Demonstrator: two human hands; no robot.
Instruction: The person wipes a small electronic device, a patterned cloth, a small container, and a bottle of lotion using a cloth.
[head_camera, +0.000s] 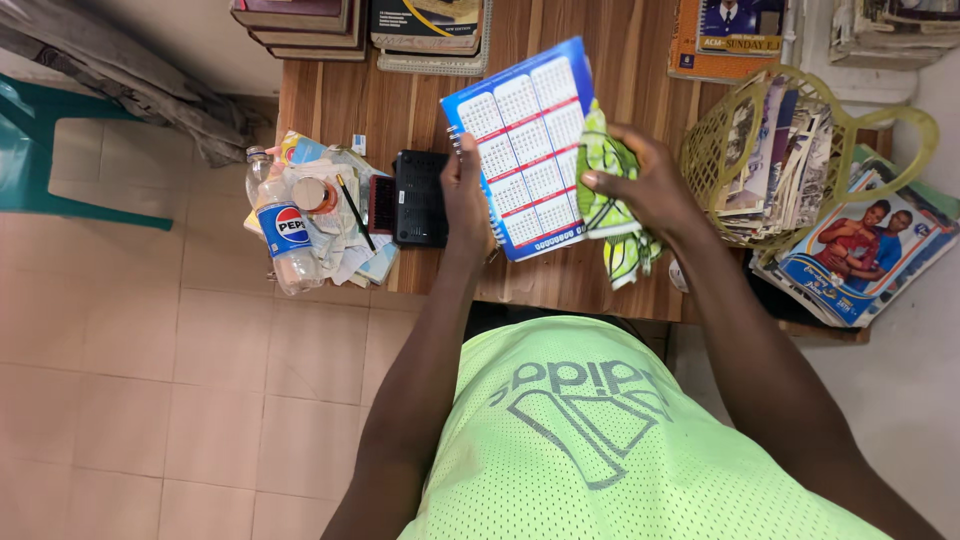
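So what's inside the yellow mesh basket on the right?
The basket holds a packed stack of photos or printed cards, standing on edge. Its bottom is hidden by the stack, so anything beneath cannot be seen.

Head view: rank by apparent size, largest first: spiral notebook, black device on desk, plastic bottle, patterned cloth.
1. Spiral notebook, held up nearer the camera, so it looks bigger.
2. Black device and patterned cloth: too close to rank; right hand hides part of the cloth.
4. Plastic bottle.

A plastic bottle (284, 243), black box (418, 198) and woven basket (722, 150) (stuffed with papers) sit on the wooden desk (340, 100).
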